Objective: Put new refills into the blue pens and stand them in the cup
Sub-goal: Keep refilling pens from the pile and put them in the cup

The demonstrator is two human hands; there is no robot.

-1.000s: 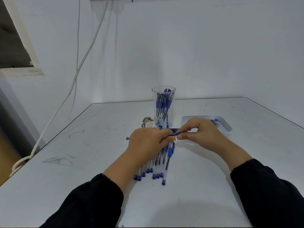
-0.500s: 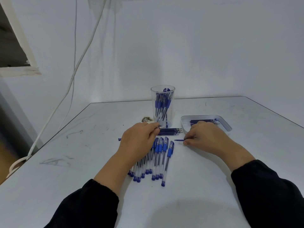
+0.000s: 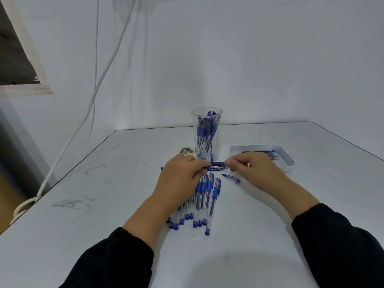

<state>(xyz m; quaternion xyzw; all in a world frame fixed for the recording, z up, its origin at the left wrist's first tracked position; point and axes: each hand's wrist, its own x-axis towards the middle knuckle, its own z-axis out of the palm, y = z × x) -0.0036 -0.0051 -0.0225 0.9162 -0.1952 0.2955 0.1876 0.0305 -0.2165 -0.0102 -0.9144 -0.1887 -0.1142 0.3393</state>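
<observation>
Since half a second ago: pen tip section [image 3: 231,178] now lies loose on the desk [image 3: 124,204], front-right of the cup [image 3: 207,134]. Right hand [image 3: 252,168] has moved to the open pen [image 3: 216,168] gripped in left hand [image 3: 182,175]; right fingers pinch at its end, probably the refill. Cup holds finished pens; tray [image 3: 288,161] right of cup holds refills.

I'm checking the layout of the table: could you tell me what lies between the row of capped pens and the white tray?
In the head view, one small blue pen tip piece lies loose between the row of pens and the tray, just beneath the right hand.
</observation>
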